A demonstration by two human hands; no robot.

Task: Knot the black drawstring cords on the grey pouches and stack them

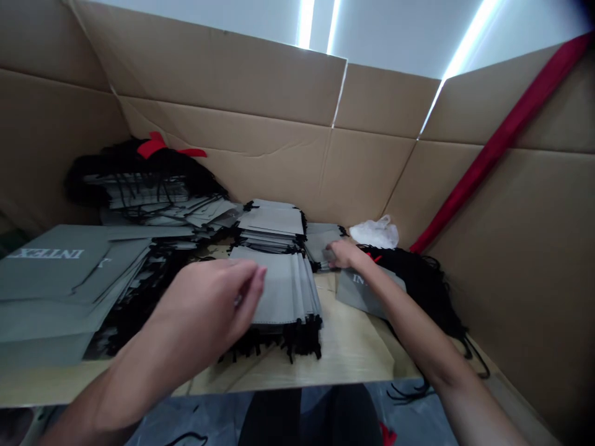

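Note:
My left hand [214, 297] hovers over the left side of the near stack of grey drawstring bags [277, 291]. Its fingers are curled in with the thumb against them; whatever they hold, if anything, is hidden. Farther off, my right hand [344, 253] reaches to the low back-right stack of grey bags [318, 240], its bent fingers gripping the edge of the top grey bag. Behind the near stack stands a taller grey stack [272, 221] with black cord ends along its sides. Under my right forearm lies a grey bag with white lettering [360, 291].
Large grey bags printed INTEX [46, 260] pile up at the left. Behind them is a heap with black cords [125, 161] and red strips [152, 145]. Black cords [418, 279] and crumpled clear plastic [375, 232] lie at the right. Cardboard walls [260, 136] enclose the wooden table [344, 347].

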